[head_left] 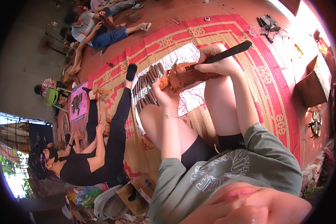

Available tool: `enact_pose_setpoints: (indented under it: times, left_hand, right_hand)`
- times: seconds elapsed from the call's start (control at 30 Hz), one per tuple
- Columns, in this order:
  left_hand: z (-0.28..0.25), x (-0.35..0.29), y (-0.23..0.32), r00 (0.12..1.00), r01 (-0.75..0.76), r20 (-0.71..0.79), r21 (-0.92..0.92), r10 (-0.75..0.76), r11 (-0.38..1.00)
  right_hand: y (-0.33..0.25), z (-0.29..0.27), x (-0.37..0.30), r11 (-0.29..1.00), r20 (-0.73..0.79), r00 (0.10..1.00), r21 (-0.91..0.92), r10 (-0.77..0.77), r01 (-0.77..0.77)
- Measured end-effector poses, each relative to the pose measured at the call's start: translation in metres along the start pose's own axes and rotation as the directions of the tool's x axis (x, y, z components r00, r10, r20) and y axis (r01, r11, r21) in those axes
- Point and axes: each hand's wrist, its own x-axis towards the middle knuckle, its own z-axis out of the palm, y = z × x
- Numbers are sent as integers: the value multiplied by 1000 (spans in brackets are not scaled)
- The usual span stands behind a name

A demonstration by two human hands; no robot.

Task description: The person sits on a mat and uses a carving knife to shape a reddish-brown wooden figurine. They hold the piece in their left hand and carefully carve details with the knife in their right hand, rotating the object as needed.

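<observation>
A reddish-brown carved wooden figure (pixel 190 77) is held up in front of my knees, over a white cloth. My left hand (pixel 167 92) is closed around its left end. My right hand (pixel 221 61) grips a carving tool (pixel 231 52) with a long dark handle; its working end meets the wood, though the tip cannot be made out. Beneath and left of the figure, several brown-handled carving chisels (pixel 143 84) lie in rows on the white cloth (pixel 188 54).
The red and tan woven mat (pixel 265 93) spreads under me. To my left sits a person in black (pixel 89 164) with another carving. Cardboard boxes (pixel 140 192) and a fan (pixel 112 203) stand at lower left. A brown box (pixel 311 86) is at right. Others sit farther off.
</observation>
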Motion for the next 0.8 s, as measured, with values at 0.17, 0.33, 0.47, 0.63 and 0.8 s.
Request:
enact_pose_setpoints:
  times: [0.17, 0.33, 0.47, 0.63, 0.8]
  left_hand:
    - [0, 0, 2, 999, 17, -30, 28, -16, 999]
    - [2, 1, 2, 999, 15, -42, 29, -14, 999]
    - [1, -1, 2, 1000, 13, -27, 32, -12, 999]
    - [6, -5, 4, 999, 17, -50, 52, -14, 999]
    - [0, -2, 4, 999, 28, -30, 63, -26, 998]
  right_hand:
    - [-3, -6, 2, 1000, 24, 1000, 4, 13, -13]
    - [2, -3, 0, 998, 2, 1000, 58, 28, -28]
    - [3, -5, -1, 998, 34, 998, 19, 61, -62]
    - [-1, -4, 1, 997, -1, 1000, 82, 9, -9]
    - [-1, -8, -1, 998, 14, 999, 51, 39, -40]
